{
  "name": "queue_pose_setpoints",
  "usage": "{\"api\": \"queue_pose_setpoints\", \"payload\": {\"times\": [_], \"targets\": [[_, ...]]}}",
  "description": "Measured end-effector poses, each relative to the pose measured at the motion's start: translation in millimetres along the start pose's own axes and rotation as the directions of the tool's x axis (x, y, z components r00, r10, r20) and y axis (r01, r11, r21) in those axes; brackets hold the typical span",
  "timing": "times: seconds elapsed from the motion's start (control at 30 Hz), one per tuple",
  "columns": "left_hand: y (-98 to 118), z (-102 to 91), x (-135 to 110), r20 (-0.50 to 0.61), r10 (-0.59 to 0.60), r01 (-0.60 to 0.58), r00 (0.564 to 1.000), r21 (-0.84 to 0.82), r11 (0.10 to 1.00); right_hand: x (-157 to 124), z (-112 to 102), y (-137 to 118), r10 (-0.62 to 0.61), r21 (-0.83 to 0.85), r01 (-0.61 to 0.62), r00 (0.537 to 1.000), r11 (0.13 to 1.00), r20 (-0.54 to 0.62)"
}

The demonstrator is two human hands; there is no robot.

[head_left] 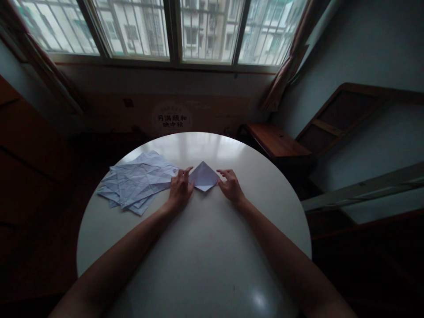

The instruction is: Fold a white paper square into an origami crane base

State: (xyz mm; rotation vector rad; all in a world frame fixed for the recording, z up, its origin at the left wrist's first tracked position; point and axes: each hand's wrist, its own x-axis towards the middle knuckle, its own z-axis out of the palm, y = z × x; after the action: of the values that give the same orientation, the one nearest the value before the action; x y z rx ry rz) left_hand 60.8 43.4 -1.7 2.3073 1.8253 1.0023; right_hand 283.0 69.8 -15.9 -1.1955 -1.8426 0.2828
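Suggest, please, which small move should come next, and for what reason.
Perhaps press both side corners of the folded paper down, because the left hand and the right hand are at these opposite corners, well placed to do it evenly.

Two hands were in view, one left hand point(179, 190) and one right hand point(231, 187). One folded paper point(204, 176) lay between their fingers. To the left of the left hand's fingers was one pile of creased sheets point(139, 181), several of them, too overlapped to count. One round table point(205, 251) spread beneath the fingers; far beyond them stood four window panes point(207, 31) and two curtains point(276, 90).
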Motion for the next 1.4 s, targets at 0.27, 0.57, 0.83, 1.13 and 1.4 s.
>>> {"api": "queue_pose_setpoints", "payload": {"times": [0.27,0.57,0.83,1.13,1.4], "targets": [[4,-1.9,-2,0.186,0.293,-0.296,0.938,-0.016,0.955,-3,4,4,0.022,-0.137,-0.013,0.998,0.991,0.067],[0,0.5,-2,0.265,0.386,-0.384,0.884,-0.061,0.921,-1,-1,-1,0.062,-0.161,-0.066,0.998,0.985,-0.029],[0,1.5,0,0.243,0.268,-0.25,0.932,-0.103,0.963,-1,0,-2,0.146,-0.253,-0.14,0.989,0.957,0.006],[7,-3.4,-4,0.273,0.191,-0.219,0.943,0.077,0.973,-1,-5,-13,0.185,-0.291,-0.152,0.979,0.944,0.087],[1,1.9,-5,0.251,0.294,-0.309,0.922,0.022,0.951,-2,-3,-6,0.094,-0.171,-0.077,0.991,0.982,0.092]]}}
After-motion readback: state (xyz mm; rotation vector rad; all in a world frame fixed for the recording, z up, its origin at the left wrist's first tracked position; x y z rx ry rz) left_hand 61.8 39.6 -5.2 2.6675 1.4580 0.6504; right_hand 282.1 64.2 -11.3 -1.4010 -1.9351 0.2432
